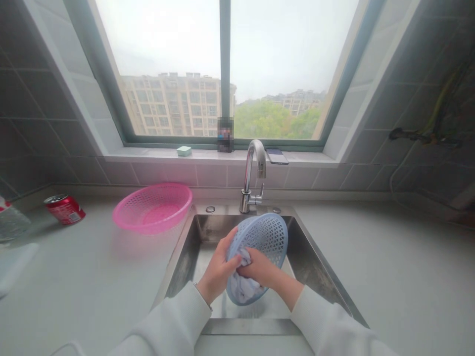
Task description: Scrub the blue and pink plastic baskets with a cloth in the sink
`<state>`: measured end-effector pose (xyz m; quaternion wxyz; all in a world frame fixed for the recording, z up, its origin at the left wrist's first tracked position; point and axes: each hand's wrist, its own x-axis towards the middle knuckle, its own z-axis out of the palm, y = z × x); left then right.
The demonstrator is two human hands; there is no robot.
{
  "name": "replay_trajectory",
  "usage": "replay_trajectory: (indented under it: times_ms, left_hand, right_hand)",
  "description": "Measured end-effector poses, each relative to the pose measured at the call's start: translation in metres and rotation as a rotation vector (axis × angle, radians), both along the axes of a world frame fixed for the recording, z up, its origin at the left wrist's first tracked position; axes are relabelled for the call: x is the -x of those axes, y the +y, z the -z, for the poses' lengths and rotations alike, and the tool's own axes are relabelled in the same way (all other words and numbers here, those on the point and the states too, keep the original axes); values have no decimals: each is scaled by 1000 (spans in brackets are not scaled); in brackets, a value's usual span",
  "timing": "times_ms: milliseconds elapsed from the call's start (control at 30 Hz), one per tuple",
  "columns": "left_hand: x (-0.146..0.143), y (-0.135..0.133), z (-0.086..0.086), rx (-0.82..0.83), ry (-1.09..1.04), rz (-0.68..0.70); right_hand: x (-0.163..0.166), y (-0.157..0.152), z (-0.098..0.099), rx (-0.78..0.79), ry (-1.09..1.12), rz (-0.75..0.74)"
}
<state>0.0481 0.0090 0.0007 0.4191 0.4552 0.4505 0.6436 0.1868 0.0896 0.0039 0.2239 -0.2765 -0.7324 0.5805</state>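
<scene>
Tilted over the sink (247,326) is a light blue plastic basket (272,232) with a perforated wall. My left hand (220,269) grips the basket by its left rim, the thumb over the inside. Inside the basket, my right hand (261,269) is closed on a white cloth (245,289) that lies bunched against the inner wall. Part of the cloth is hidden under the right fingers. Behind the basket stands a chrome faucet (249,170); I cannot see any water running from it.
A pink perforated basket (154,210) sits on the counter left of the sink. Farther left are a red can (65,208) and a clear plastic bottle (13,220). On the windowsill lie a pale green box (184,151) and a phone (276,156). Piping (426,136) runs along the right wall.
</scene>
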Motion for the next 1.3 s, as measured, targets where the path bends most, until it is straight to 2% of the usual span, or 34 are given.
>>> replay_trajectory:
  times_ms: [67,167,233,300,400,467,633,700,833,900,1033,1100,1167,1233,1300]
  left_hand:
    - [2,1,1,-14,-16,0]
    - [3,1,5,-15,-2,19]
    - [2,0,7,5,17,43]
    - [1,0,8,17,5,47]
    - [2,0,5,-8,-80,34]
    - [3,1,3,-37,-113,12]
    - [2,0,5,-14,9,31]
    - [1,-1,7,-5,37,34]
    - [3,-1,7,-25,36,5]
    - [5,-1,5,-34,62,-10]
    - [6,-2,4,-51,170,-4]
    - [5,-3,5,-52,195,1]
    - [4,-3,6,-49,165,-5]
    - [4,-3,7,-45,122,-13]
    - [4,-3,6,-43,115,-22]
  right_hand:
    - [-1,3,3,2,8,22]
    - [-3,8,3,174,224,144]
    - [-5,10,2,208,310,192]
    - [-6,9,0,105,232,146]
    - [-6,6,-1,-111,-4,40]
    - [-6,5,0,-134,-31,69]
    - [-5,7,-1,151,276,261]
    - [-4,6,-2,119,206,184]
    - [-3,3,0,-127,-118,-95]
    - [-3,3,2,-122,-118,-75]
    - [-3,4,3,188,218,129]
    - [-2,3,3,254,259,150]
    - [-1,2,3,184,113,75]
    - [0,1,3,48,-93,-22]
    - [-1,0,2,-60,-207,-75]
